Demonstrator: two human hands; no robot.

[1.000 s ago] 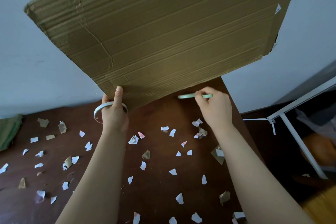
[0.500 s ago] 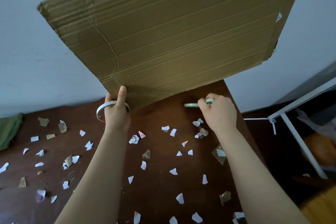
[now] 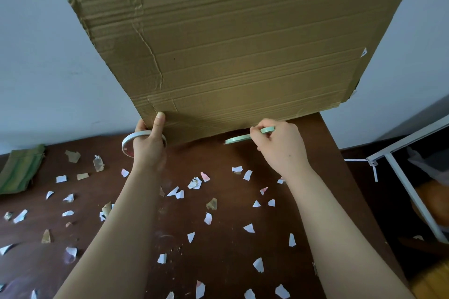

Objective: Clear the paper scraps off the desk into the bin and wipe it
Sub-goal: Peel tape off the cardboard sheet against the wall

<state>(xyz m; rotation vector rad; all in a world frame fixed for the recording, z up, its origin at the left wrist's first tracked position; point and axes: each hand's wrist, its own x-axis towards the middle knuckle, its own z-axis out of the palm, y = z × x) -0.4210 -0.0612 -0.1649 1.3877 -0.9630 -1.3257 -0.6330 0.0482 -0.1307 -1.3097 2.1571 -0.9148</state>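
Head view: the left hand point(image 3: 148, 150), a tape roll point(image 3: 126, 141) in it, grips one low corner of the cardboard point(image 3: 243, 56), the right hand point(image 3: 281, 150) pinches green tape point(image 3: 237, 139); on that single grip the cardboard may slip, fanning scraps point(image 3: 249, 228) off the desk point(image 3: 218, 262).

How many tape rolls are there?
2. A white roll at the left hand, which grips the cardboard; a green roll pinched in the right hand. Others may hide behind it.

Far edge of desk point(image 3: 226, 262) behind cardboard point(image 3: 243, 56)
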